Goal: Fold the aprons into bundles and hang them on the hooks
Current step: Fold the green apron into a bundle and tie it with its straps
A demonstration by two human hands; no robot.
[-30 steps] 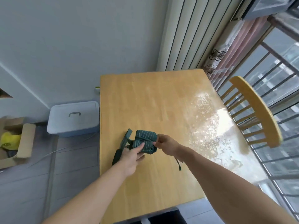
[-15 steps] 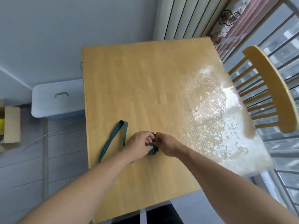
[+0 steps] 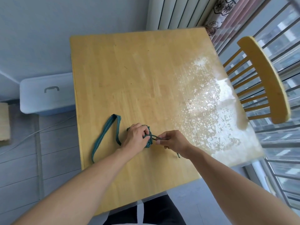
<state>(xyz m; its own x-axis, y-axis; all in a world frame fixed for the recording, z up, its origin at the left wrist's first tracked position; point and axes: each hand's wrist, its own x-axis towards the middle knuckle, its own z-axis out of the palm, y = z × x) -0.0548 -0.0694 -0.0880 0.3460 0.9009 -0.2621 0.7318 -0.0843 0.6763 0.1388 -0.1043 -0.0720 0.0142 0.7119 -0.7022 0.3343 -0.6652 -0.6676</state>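
Note:
A dark green apron is rolled into a small bundle (image 3: 149, 140) on the wooden table (image 3: 146, 75), near its front left part. My left hand (image 3: 135, 138) covers the bundle and grips it with curled fingers. My right hand (image 3: 172, 140) pinches a thin green tie string (image 3: 154, 136) that runs from the bundle to its fingers. The string's loose end (image 3: 178, 155) trails behind my right wrist. The apron's wide neck strap (image 3: 105, 133) lies in a long loop to the left, reaching the table's left edge. No hooks are in view.
A wooden spindle-back chair (image 3: 266, 78) stands at the table's right side by a barred window. A white lidded storage box (image 3: 47, 95) sits on the floor to the left, beside a cardboard box (image 3: 4, 120). Curtains (image 3: 215, 17) hang at the back right.
The bundle came down onto the table and the neck strap spread out to the left. My right hand drew away to the right, pulling a tie string out from the bundle.

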